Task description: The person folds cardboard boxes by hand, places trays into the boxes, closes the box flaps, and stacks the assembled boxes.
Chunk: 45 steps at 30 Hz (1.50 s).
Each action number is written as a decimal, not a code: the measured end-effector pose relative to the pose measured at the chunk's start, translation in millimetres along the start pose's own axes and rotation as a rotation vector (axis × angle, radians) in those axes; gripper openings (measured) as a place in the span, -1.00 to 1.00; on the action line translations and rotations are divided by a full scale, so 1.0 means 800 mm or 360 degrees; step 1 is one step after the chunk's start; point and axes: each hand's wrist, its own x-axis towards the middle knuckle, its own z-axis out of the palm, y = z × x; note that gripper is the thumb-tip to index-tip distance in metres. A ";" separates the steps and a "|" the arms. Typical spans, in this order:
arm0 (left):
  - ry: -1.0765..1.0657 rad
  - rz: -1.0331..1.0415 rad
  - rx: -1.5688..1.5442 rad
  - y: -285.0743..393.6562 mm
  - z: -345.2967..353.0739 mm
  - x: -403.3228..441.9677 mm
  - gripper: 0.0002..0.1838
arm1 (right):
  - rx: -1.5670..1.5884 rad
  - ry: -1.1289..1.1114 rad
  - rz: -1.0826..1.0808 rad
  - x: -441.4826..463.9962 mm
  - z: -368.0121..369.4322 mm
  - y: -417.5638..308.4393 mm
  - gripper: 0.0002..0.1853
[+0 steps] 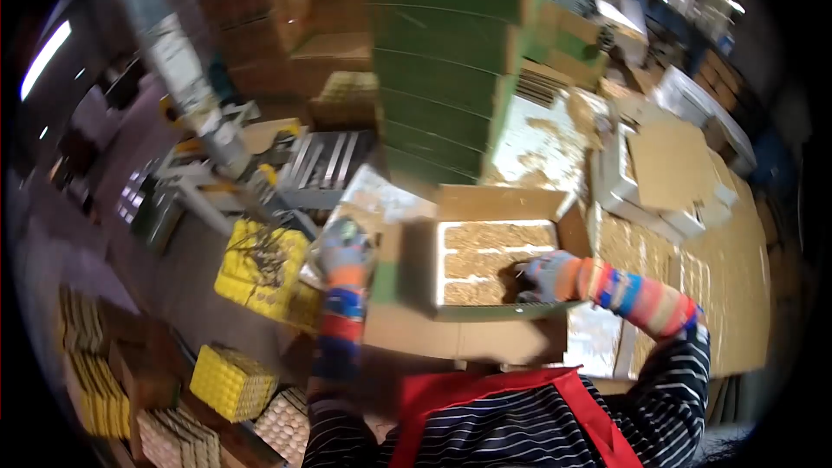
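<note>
My right hand (549,276), in a grey and orange glove, reaches over the right side of an open cardboard box (496,313). Its fingers look apart and touch or nearly touch the brown, grainy filling (485,235), which white strips divide into rows. Whether anything lies under the fingertips is hidden. Left of the box, my left hand (345,247), also gloved, is smeared by motion beside a whitish sheet (381,195). Its fingers cannot be made out. A yellow tray stack (251,273) with dark twig-like debris on top stands further left.
Green-sided stacked cartons (442,61) rise behind the box. A white carton with a cardboard flap (672,160) sits on the right of the worktable (737,295). Lower left are yellow trays (230,381) and trays of eggs (286,425). A roller conveyor (329,160) lies behind.
</note>
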 end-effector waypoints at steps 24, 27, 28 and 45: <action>-0.0693 0.1147 0.0937 0.233 0.014 -0.050 -0.43 | 0.0601 0.1677 0.1438 -0.185 0.139 0.213 -0.67; -0.0766 0.0644 0.0454 0.135 0.013 -0.052 -0.53 | -0.0300 0.1573 0.1456 -0.164 0.051 0.247 -0.36; -0.0943 0.0617 0.0379 0.109 0.009 -0.058 -0.56 | -0.0496 0.1427 0.1571 -0.153 0.025 0.262 -0.25; -0.0999 -0.0280 -0.1870 0.044 0.035 -0.098 -0.47 | -0.0400 0.0857 -0.0629 -0.073 -0.063 0.010 -0.62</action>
